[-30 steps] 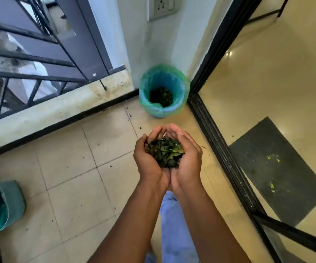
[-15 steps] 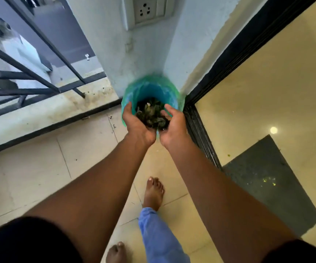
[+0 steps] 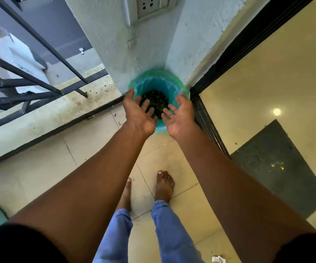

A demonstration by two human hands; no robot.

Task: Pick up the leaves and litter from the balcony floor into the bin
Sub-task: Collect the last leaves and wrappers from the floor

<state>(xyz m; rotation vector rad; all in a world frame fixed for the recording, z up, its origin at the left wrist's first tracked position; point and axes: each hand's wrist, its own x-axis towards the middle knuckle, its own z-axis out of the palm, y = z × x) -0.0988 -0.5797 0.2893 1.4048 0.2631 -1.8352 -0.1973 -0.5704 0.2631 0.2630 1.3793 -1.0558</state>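
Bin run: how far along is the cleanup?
Done: a dark pile of leaves lies in the bin. In hand: nothing; the left hand and right hand hang open over its mouth. Left: a white scrap on the floor by the bottom edge, plus small specks on the tiles near the bin.

The bin (image 3: 160, 86) stands in the corner, against the wall (image 3: 113, 42), with the leaves (image 3: 158, 100) inside it. The railing (image 3: 30, 80) is to its left, the door frame (image 3: 208, 114) just to its right. Both hands are over the near rim of the bin, the left hand (image 3: 138, 112) on the left and the right hand (image 3: 179, 116) on the right, apart from each other. The feet (image 3: 163, 186) stand on the floor (image 3: 39, 177) before the bin. A mat (image 3: 278, 168) lies behind the door frame, at the right.
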